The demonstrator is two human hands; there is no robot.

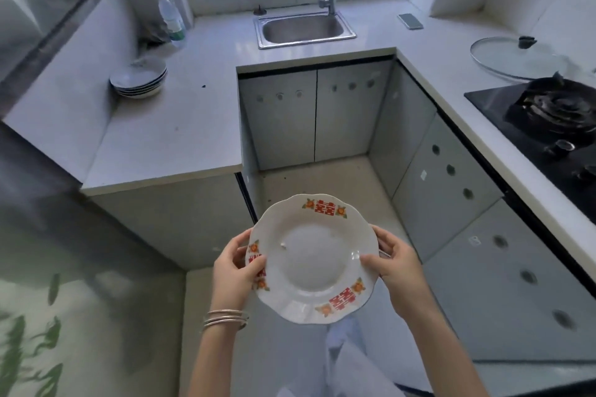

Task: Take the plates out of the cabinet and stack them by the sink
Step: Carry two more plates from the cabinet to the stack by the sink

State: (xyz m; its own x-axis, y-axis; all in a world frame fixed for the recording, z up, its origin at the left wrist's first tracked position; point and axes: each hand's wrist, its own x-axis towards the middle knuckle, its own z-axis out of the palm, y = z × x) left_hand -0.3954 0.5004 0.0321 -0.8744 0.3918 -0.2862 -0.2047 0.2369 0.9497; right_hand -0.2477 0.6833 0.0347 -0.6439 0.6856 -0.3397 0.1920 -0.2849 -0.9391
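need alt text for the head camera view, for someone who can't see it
Both hands, left and right, hold a white scalloped plate with red and orange rim motifs above a kitchen floor. Ahead, a U-shaped counter carries a stack of plates on its left side, with a steel sink under a window.

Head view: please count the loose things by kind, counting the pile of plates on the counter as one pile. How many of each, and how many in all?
White scalloped plate with red and orange motifs, held in both hands: 1
Pile of white plates with dark rims: 1
Clear plastic bottle: 1
Round glass pot lid: 1
Flat grey phone: 1
Total: 5
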